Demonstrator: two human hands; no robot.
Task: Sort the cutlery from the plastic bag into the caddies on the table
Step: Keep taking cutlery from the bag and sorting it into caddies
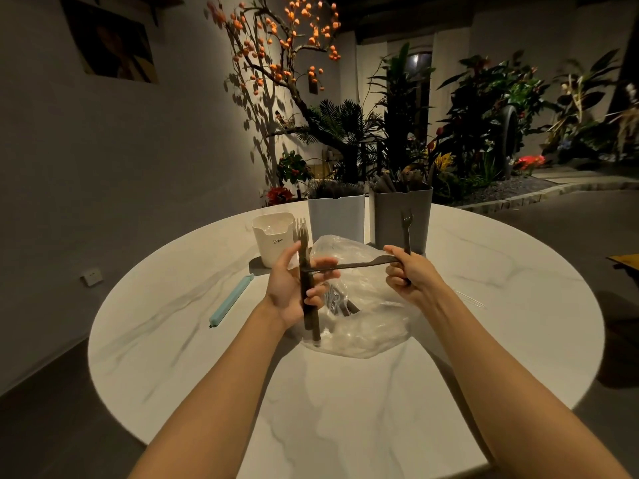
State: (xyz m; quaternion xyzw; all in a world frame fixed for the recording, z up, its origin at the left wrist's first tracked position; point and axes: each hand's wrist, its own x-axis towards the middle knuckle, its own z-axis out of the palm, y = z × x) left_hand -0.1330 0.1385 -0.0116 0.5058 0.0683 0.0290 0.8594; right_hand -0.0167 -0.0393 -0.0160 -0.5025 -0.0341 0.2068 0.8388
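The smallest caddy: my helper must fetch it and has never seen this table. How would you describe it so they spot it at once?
On the round marble table, three caddies stand in a row beyond the plastic bag. The smallest caddy is the leftmost, beside the pale blue caddy and the grey caddy. It alone is cream, short, and printed with small dark lettering.

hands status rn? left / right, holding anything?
Left hand: gripping upright dark forks above the plastic bag.
Right hand: gripping a small upright fork and one end of a horizontal dark utensil.
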